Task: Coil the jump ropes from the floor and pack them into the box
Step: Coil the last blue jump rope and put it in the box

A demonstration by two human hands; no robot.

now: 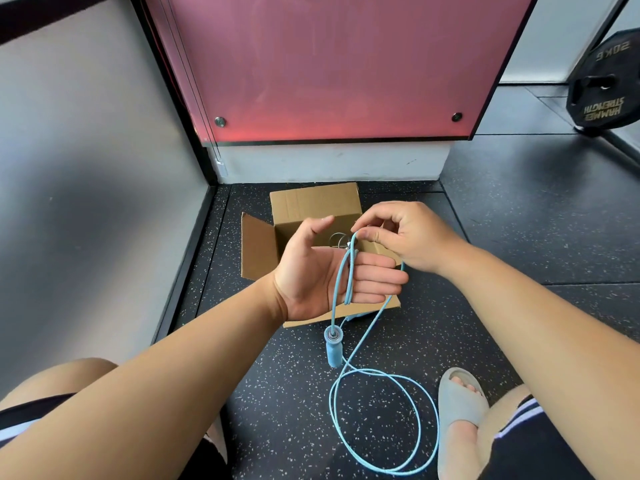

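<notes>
Head view, left hand (322, 271) spread, rope (351, 275) looped round it; right hand (408, 237) pinching rope, above box (315, 202) edge

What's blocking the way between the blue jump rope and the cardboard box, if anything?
Nothing visible does. The box sits open right beyond the left hand, which has the blue jump rope looped over its fingers; the rest lies loose on the floor.

The only readable lettering sits on the black weight plate (603, 98) at the upper right edge of the frame. Its pale print appears inverted: the brand "HAMMER STRENGTH" runs along the lower part, and a weight mark ending in "KG" near the top, its first digit unclear.
</notes>
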